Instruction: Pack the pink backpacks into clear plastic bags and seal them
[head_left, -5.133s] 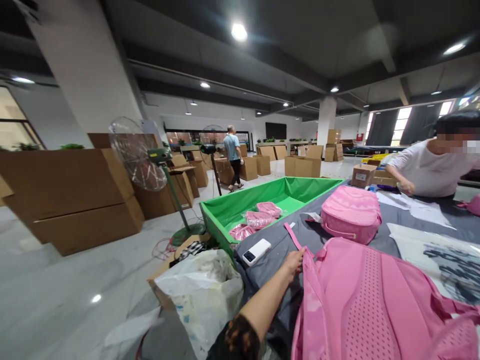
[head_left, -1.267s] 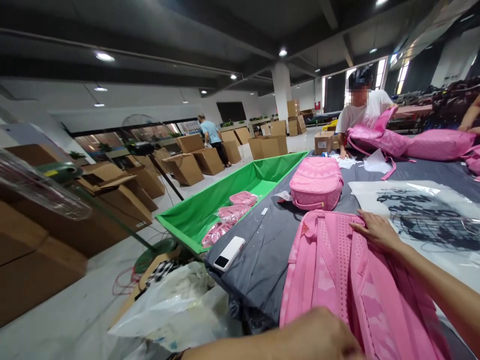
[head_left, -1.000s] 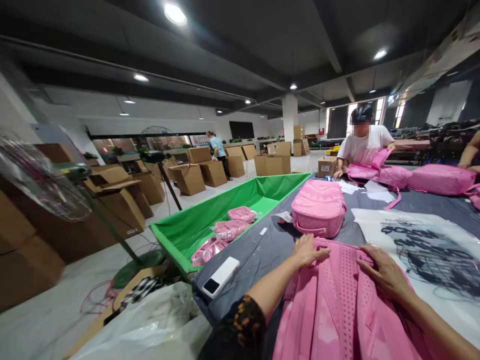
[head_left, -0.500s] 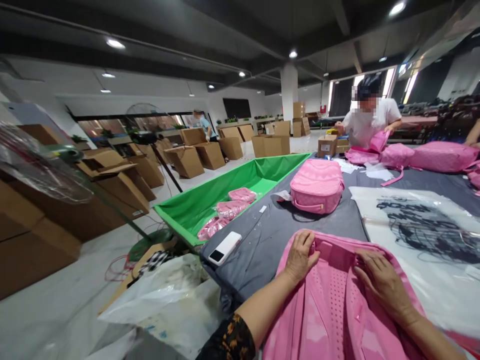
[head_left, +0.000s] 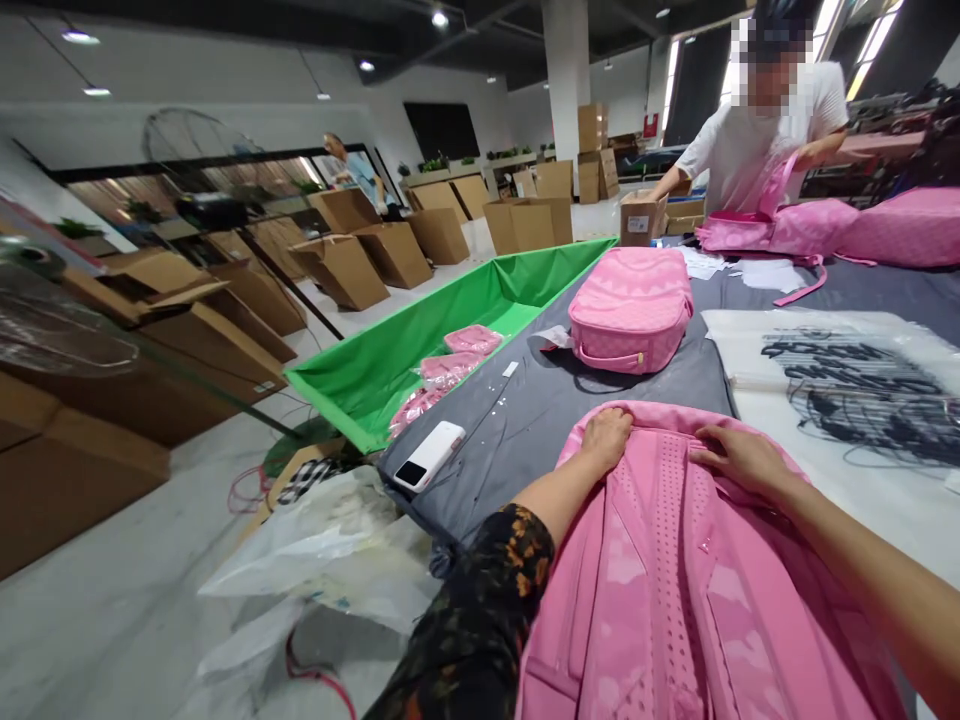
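Observation:
A pink backpack [head_left: 637, 610] lies in front of me with its perforated back panel and shoulder straps facing up. My left hand [head_left: 609, 438] is closed over its top edge on the left, the fingertips partly hidden behind the fabric. On the other side, my right hand [head_left: 739, 455] pinches the backpack near the top of the right strap, thumb and fingers close together. Beyond my hands a second pink backpack [head_left: 632, 305] lies on the grey-covered table [head_left: 517, 440], its small carry handle toward me.
A white phone-like device [head_left: 429, 456] rests at the table's left edge. Beside it stands a green bin [head_left: 337, 385] with several wrapped pink items. Clear plastic bags [head_left: 885, 350] and black cords lie right. Across the table a co-worker [head_left: 750, 150] handles another pink bag.
The view has tilted down and shifted. Both hands stay at the backpack's top, which now looks flatter and folded over. The co-worker's arm reaches to a small carton.

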